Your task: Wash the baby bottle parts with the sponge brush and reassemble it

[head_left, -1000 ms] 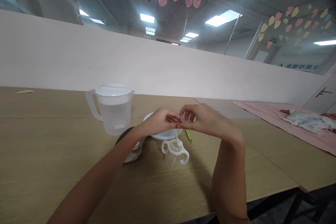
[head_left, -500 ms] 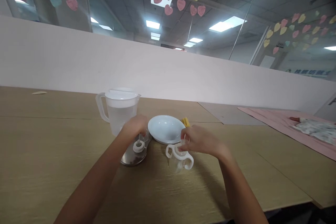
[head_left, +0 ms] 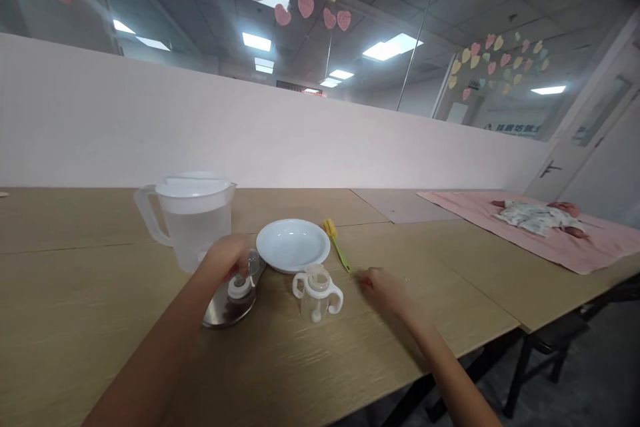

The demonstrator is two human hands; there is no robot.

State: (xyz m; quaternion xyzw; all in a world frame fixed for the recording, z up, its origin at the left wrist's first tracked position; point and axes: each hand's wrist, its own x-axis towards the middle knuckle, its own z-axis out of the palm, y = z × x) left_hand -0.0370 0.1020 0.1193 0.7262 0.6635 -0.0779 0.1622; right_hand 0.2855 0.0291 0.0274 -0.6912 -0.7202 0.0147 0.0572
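My left hand (head_left: 231, 257) has its fingers closed at a small clear piece over the metal tray (head_left: 220, 312); a white ring-shaped part (head_left: 239, 287) lies beside it on the tray. Right of the tray stands a clear bottle (head_left: 315, 303) with two white handles and an open top. My right hand (head_left: 383, 287), smeared by motion, is low over the table to the bottle's right, its fingers too blurred to read. Behind the bottle is a white bowl (head_left: 293, 245), with a yellow-headed brush (head_left: 341, 253) with a green handle beside it.
A lidded pitcher (head_left: 197, 220) holding clear liquid stands behind the tray. A doll (head_left: 540, 215) in patterned clothes lies on a pink cloth (head_left: 470, 210) at the right. The table's front edge runs along the lower right, with a dark stool (head_left: 563, 333) below.
My right hand has left the bottle's top and moved right. The bottle stands uncovered by it. My left hand stays at the tray, while the view has turned right.
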